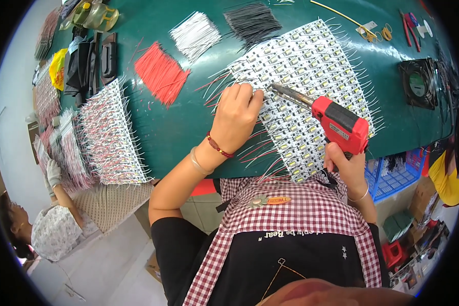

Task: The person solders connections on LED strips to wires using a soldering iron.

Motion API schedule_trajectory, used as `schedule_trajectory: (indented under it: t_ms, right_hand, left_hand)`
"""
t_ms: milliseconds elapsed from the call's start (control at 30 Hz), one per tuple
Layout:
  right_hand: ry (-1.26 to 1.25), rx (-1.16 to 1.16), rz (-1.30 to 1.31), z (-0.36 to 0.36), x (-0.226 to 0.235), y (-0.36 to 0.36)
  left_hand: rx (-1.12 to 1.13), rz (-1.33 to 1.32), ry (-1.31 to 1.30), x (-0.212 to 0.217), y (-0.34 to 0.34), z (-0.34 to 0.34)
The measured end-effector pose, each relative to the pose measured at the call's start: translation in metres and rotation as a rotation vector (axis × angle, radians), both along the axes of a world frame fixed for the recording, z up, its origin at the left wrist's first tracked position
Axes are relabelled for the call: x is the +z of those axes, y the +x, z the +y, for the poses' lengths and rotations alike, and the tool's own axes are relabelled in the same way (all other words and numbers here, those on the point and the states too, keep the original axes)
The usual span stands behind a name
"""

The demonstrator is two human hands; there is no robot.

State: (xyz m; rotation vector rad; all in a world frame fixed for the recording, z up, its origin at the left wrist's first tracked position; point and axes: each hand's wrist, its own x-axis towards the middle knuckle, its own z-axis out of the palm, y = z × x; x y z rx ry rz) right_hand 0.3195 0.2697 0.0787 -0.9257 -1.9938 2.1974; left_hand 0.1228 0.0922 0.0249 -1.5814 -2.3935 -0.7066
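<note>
We see an electronics assembly workshop: a green workbench (188, 127) covered in small circuit modules (311, 76), bundles of cut wire (160, 74) and a soldering gun (336, 122).

Left hand (235, 116) curled knuckles-up; right hand (348, 164) closed in a grip.

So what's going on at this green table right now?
A person in a checked apron works over a sheet of small white LED modules on the green table. The right hand grips a red pistol-shaped soldering gun, tip at the modules beside the left hand, which presses on them. Bundles of red wires, white wires and black wires lie behind.
</note>
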Motion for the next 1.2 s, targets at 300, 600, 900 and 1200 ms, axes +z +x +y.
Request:
schedule_trajectory:
  t_ms: [300, 600, 900, 1200]
  right_hand:
    - [0.166, 0.054, -0.060, -0.001, -0.012, 0.010]
    - [0.038, 0.011, -0.039, -0.002, -0.005, 0.005]
    - [-0.018, -0.039, 0.067, -0.001, -0.002, 0.018]
    - [-0.061, -0.011, -0.012, -0.002, -0.015, 0.038]
  left_hand:
    - [0.002, -0.013, -0.034, 0.007, -0.001, 0.003]
    - [-0.005, -0.026, -0.066, 0.008, -0.002, 0.002]
    - [0.038, 0.160, -0.013, 0.020, 0.001, -0.001]
    - [-0.042, -0.014, 0.003, 0.003, 0.013, -0.001]
